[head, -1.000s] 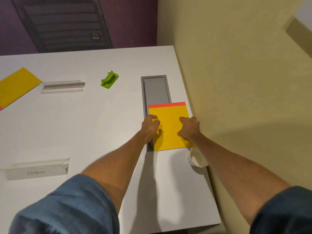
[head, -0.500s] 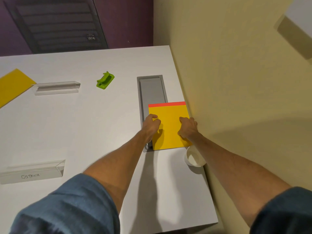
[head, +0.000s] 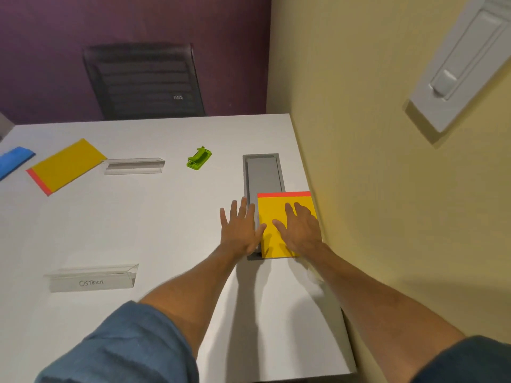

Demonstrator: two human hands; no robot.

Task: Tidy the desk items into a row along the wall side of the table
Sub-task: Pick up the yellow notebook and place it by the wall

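A yellow pad with a red top strip [head: 276, 208] lies flat against the yellow wall, partly over the grey cable hatch [head: 262, 172]. My right hand [head: 300, 230] hovers spread over the pad's near half. Just left of the pad, my left hand [head: 239, 230] is spread open with its thumb at the pad's edge. A white cup [head: 313, 276] shows only as a sliver behind my right forearm. Farther left lie a green hole punch [head: 199, 158], two clear name stands [head: 134, 165] [head: 92, 279], a second yellow pad [head: 66, 165] and a blue item [head: 12, 160].
The white table [head: 166, 230] runs along the yellow wall on the right; its near edge is close to my arms. A black mesh chair [head: 143, 81] stands behind the far edge. A white wall fixture [head: 464, 59] hangs high on the right.
Both hands let go of the yellow pad and opened, fingers spread. The pad stays by the wall. The view tilted, bringing the second pad and blue item into sight.
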